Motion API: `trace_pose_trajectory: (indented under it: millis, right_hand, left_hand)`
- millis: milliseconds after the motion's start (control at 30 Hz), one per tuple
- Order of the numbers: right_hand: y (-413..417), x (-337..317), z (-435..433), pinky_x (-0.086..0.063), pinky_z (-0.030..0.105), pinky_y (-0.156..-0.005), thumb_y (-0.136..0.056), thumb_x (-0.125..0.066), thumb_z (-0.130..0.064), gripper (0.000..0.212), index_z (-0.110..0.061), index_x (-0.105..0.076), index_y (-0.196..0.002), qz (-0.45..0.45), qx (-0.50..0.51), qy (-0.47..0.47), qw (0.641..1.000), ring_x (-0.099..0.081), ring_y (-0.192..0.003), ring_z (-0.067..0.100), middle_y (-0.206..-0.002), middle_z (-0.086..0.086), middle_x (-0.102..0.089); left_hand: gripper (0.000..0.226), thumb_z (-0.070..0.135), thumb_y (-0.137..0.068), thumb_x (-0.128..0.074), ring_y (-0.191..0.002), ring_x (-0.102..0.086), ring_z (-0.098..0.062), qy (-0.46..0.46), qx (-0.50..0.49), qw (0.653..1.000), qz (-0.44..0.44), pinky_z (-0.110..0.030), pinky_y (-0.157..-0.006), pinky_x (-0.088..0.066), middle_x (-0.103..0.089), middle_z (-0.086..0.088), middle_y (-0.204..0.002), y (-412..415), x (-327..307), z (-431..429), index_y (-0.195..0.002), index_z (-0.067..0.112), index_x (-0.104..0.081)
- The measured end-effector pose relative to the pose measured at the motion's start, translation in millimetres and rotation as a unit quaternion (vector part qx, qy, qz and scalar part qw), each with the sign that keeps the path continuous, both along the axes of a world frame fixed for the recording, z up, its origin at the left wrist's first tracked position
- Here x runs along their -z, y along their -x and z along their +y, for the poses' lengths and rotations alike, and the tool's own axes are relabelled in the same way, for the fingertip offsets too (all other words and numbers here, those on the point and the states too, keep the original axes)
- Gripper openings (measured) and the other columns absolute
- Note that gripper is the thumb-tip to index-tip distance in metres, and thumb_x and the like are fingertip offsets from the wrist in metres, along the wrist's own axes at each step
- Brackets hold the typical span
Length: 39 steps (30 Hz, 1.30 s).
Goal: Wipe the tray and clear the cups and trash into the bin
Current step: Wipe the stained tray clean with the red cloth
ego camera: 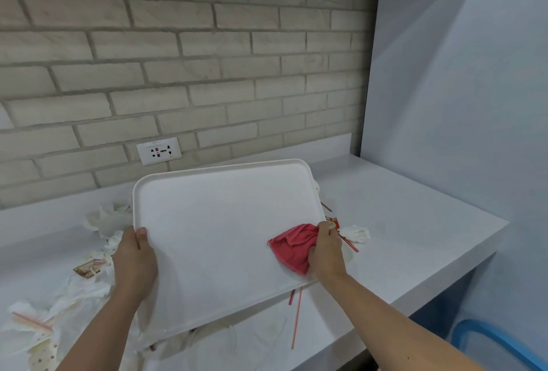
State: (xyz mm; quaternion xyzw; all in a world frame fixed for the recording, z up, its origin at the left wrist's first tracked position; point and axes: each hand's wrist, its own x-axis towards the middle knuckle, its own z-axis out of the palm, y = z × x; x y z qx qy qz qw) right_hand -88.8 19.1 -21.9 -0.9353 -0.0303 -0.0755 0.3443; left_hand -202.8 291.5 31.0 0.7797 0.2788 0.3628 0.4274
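1. My left hand (pixel 135 258) gripped the white tray (pixel 219 222) by its edge and held it tilted above the table (pixel 400 207).
2. My right hand (pixel 324 252) pressed a bunched red cloth (pixel 292 247) to the tray, which looked nearly clean.
3. Tissues (pixel 106 219) beside my left hand and straws (pixel 296 317) under my right lay uncleared.
4. The bin (pixel 498 344) stood right of my right forearm. I saw no cups.

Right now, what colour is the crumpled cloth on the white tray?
Pinkish red crumpled cloth, head view.
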Motion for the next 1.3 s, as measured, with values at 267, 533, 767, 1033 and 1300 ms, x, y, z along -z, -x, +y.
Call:
trace_pose_trajectory:
  millis: [267, 533, 767, 1033, 1300]
  right_hand:
    - [-32.9, -54.9, 28.9, -0.039, 0.039, -0.095, -0.076, -0.032, 0.008, 0.044, 0.002, -0.058, -0.111, -0.176, -0.022, -0.106, 0.978, -0.05, -0.106, 0.036, -0.112, 0.02, -0.057]
    - [-15.3, -73.1, 86.8, -0.023, 0.038, -0.112, -0.083, -0.031, -0.055, 0.069, -0.004, -0.058, -0.12, -0.188, -0.168, -0.119, 0.96, -0.038, -0.13, 0.028, -0.137, 0.014, -0.047]
    - [39.3, -40.0, 150.9, -0.012, 0.04, -0.113, -0.091, -0.043, -0.032, 0.042, -0.017, -0.046, -0.13, -0.358, -0.285, -0.067, 0.887, -0.03, -0.132, 0.018, -0.134, 0.009, -0.052]
    - [18.3, -64.0, 163.6, -0.028, 0.05, -0.111, -0.092, -0.039, -0.03, 0.042, -0.022, -0.056, -0.13, -0.415, -0.29, -0.017, 0.862, -0.034, -0.133, 0.026, -0.14, 0.013, -0.049]
    - [12.8, -123.1, 193.1, -0.034, 0.05, -0.107, -0.089, -0.036, -0.026, 0.045, -0.016, -0.063, -0.123, -0.44, -0.294, -0.041, 0.847, -0.051, -0.125, 0.033, -0.132, 0.013, -0.057]
  left_hand:
    - [0.034, 0.032, -0.1, -0.035, -0.093, -0.058, -0.031, 0.157, 0.066, 0.985, -0.035, -0.04, -0.081, -0.045, -0.061, -0.013, -0.105, 3.3, -13.7, 4.9, -0.112, 0.007, -0.055]
    - [0.041, 0.036, -0.099, -0.035, -0.086, -0.065, -0.016, 0.205, 0.131, 0.963, -0.113, -0.028, -0.064, -0.049, -0.067, -0.005, -0.1, 1.6, -32.8, -12.7, -0.119, 0.009, -0.058]
    - [0.048, 0.043, -0.099, -0.029, -0.099, -0.066, -0.022, 0.236, 0.161, 0.95, -0.131, -0.03, -0.078, -0.056, -0.067, -0.01, -0.112, -18.2, -38.9, -28.8, -0.121, 0.011, -0.057]
    - [0.051, 0.052, -0.095, -0.028, -0.093, -0.07, -0.01, 0.218, 0.198, 0.946, -0.138, -0.025, -0.083, -0.055, -0.072, -0.002, -0.103, -26.0, -51.3, -33.2, -0.112, 0.02, -0.064]
    - [0.046, 0.042, -0.098, -0.022, -0.086, -0.066, 0.008, 0.118, 0.202, 0.96, -0.157, -0.005, -0.066, -0.049, -0.069, 0.006, -0.1, -22.0, -69.1, -39.2, -0.117, 0.021, -0.059]
